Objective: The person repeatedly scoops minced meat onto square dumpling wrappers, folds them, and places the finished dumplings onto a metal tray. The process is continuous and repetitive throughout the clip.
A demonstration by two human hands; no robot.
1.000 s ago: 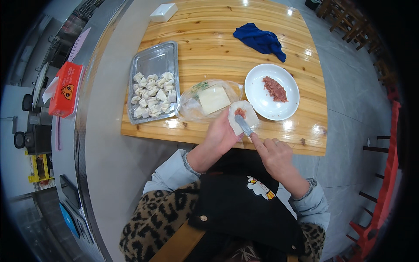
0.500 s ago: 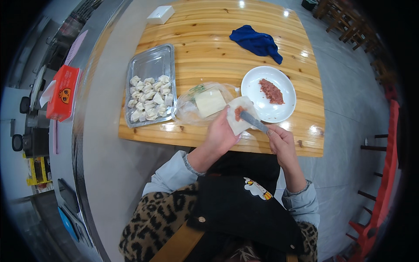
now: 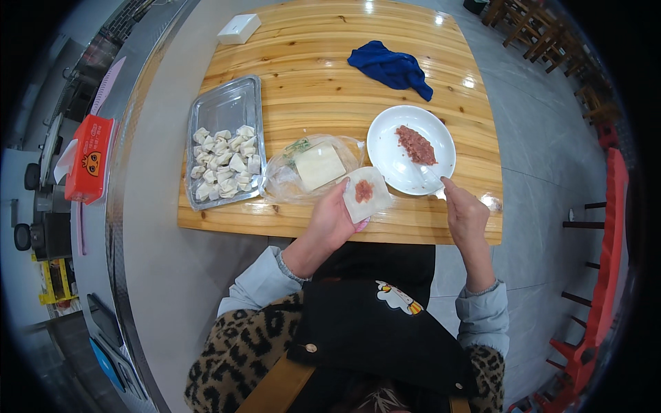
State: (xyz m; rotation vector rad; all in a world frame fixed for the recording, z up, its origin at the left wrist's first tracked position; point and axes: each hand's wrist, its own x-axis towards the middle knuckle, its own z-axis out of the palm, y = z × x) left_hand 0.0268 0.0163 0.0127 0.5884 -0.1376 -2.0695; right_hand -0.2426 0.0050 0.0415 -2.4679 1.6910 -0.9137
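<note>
My left hand (image 3: pixel 328 223) holds a square dumpling wrapper (image 3: pixel 374 206) flat over its fingers, a dab of minced meat (image 3: pixel 363 191) at the wrapper's middle. My right hand (image 3: pixel 468 212) is closed at the near right rim of the white dish (image 3: pixel 383 157). From it the flat metal spreader (image 3: pixel 425 179) reaches into the dish; its blade is pale and hard to make out against the white. A mound of minced meat (image 3: pixel 417 146) lies in the dish. Left of the held wrapper, a stack of wrappers (image 3: pixel 321 167) rests on a clear plastic bag (image 3: pixel 281 180).
A metal tray (image 3: pixel 227 103) at the left carries several folded dumplings (image 3: pixel 224 164). A blue cloth (image 3: pixel 390 65) lies toward the back, with a white box (image 3: pixel 239 29) at the far left corner. A red tissue pack (image 3: pixel 91 158) stands on the counter beyond the table.
The spreader has left the wrapper, and my right hand has moved right with it to the dish. The meat dab stays on the wrapper in my left hand. The whole view has shifted slightly.
</note>
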